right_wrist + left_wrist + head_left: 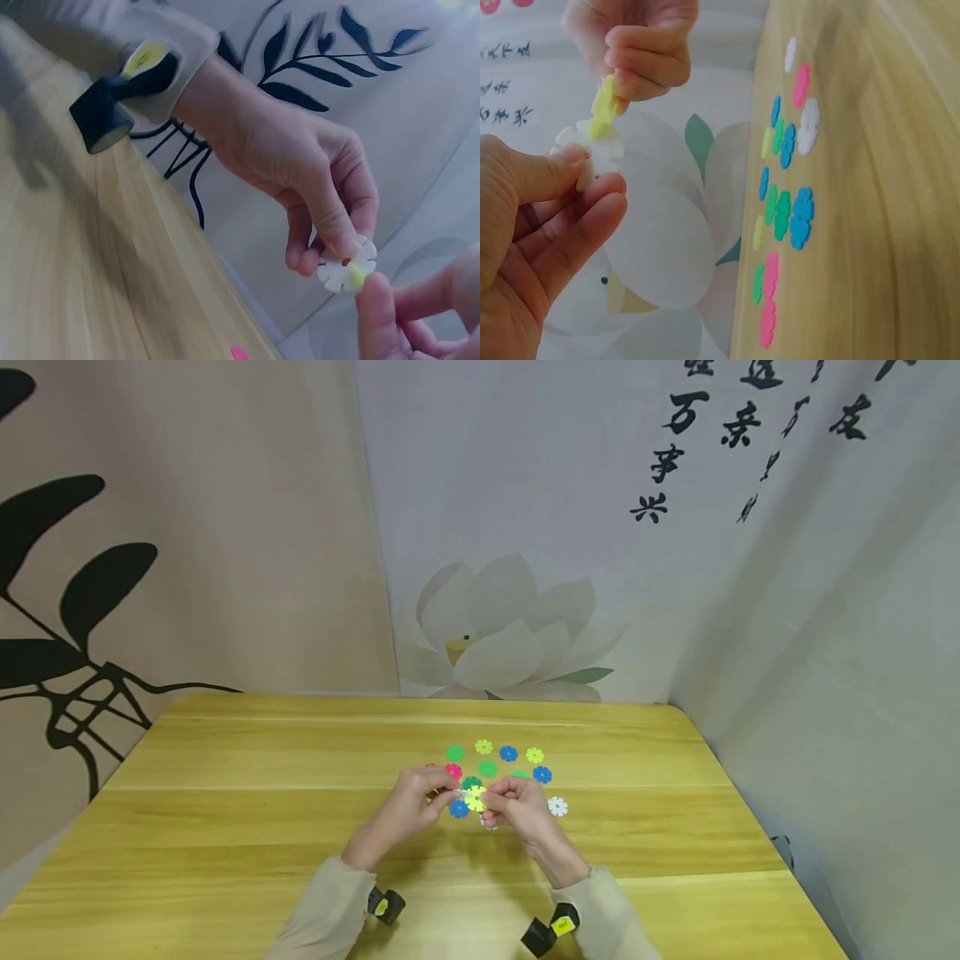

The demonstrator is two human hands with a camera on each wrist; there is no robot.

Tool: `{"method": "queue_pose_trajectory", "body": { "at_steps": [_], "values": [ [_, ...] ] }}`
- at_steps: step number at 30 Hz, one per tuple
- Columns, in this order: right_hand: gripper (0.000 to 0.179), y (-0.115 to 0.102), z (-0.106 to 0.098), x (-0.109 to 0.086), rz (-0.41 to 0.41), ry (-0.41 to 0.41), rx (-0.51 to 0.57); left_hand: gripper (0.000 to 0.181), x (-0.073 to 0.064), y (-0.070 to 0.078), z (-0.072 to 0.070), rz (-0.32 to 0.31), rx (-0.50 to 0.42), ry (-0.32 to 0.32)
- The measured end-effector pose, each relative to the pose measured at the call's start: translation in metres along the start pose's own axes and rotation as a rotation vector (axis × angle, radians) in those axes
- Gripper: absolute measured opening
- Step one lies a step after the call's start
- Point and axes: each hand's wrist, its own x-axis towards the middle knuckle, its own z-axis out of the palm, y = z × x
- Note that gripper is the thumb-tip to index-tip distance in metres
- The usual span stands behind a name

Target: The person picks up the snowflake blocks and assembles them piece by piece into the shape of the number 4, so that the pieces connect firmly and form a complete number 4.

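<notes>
Above the tabletop my left hand (411,806) pinches a white notched plastic disc (609,150) between thumb and fingers. My right hand (522,812) grips a yellow notched disc (476,798), its fingers covering part of the edge. In the left wrist view the yellow disc stands edge-on over the white one, and their rims meet at the notches. The right wrist view shows the white disc nearly face-on under the left thumb, with the yellow tip overlapping it. How deep the two discs sit in each other I cannot tell.
Loose notched discs lie scattered beyond the hands on the wooden table (225,827), among them a blue disc (542,774), a pink disc (453,771), a green disc (487,768) and a white disc (557,807). A printed curtain (525,485) hangs behind the table's far edge.
</notes>
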Motion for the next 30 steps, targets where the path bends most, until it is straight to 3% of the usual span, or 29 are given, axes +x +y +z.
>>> {"method": "queue_pose_trajectory", "body": {
  "at_steps": [5, 11, 14, 18, 22, 30],
  "values": [
    [0.005, -0.002, 0.002, 0.001, 0.005, 0.010, 0.008, 0.004, -0.001, 0.000, 0.001, -0.042, -0.015, 0.003],
    [0.011, -0.004, -0.009, 0.005, -0.014, -0.037, -0.054, 0.005, -0.003, -0.004, 0.004, -0.090, -0.036, 0.041],
    [0.017, -0.001, -0.021, 0.012, -0.059, 0.014, -0.137, 0.005, -0.004, -0.005, 0.003, -0.123, -0.017, 0.061],
    [0.014, 0.009, -0.045, 0.022, -0.145, 0.145, -0.300, 0.004, -0.005, -0.004, -0.003, -0.172, 0.017, 0.078],
    [0.012, 0.020, -0.073, 0.029, -0.161, 0.239, -0.456, 0.004, -0.005, -0.004, -0.010, -0.184, 0.039, 0.071],
    [0.016, 0.035, -0.106, 0.033, -0.184, 0.269, -0.657, 0.005, -0.003, -0.007, -0.015, -0.215, 0.009, 0.053]
  ]
}}
